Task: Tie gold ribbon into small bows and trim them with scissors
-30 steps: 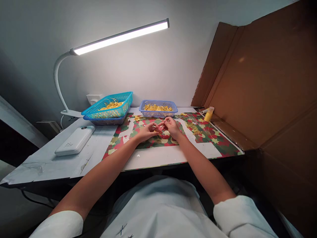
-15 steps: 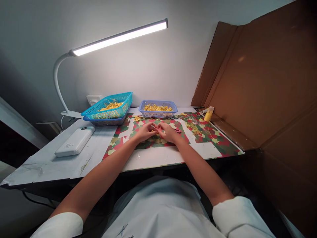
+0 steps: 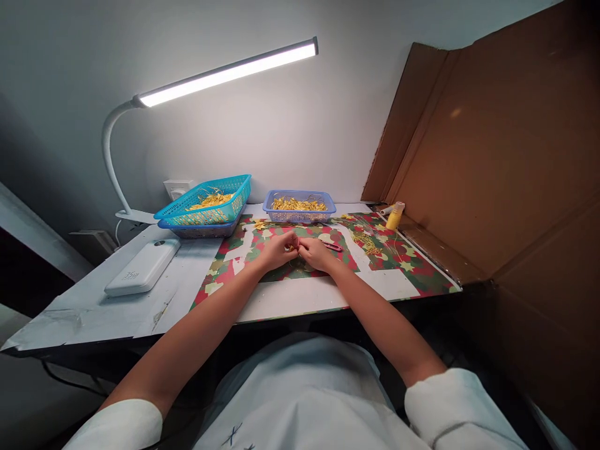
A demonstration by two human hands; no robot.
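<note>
My left hand [image 3: 279, 251] and my right hand [image 3: 315, 254] meet over the patterned sheet, fingertips pinched together. Between and below them shows a bit of thin golden cord [image 3: 300, 264]; most of it is hidden by the fingers. Just beyond my right hand lies a pink-handled tool [image 3: 332, 247], partly covered, its kind unclear. To the right is a loose tangle of golden cord [image 3: 367, 244]. Farther back, a purple-blue basket [image 3: 300, 217] holds many small golden pieces with cords.
A turquoise basket [image 3: 201, 215] of golden pieces sits on a blue one [image 3: 199, 231] at left. A white power bank [image 3: 143, 269] lies nearer. A yellow thread spool [image 3: 395, 216] stands by the cardboard wall [image 3: 497, 150]. A lit lamp [image 3: 229, 72] hangs above.
My fingertips have drawn closer into a tight pinch, and my right hand has shifted slightly lower. More of the pink-handled tool shows. The golden loop below the hands is less distinct.
</note>
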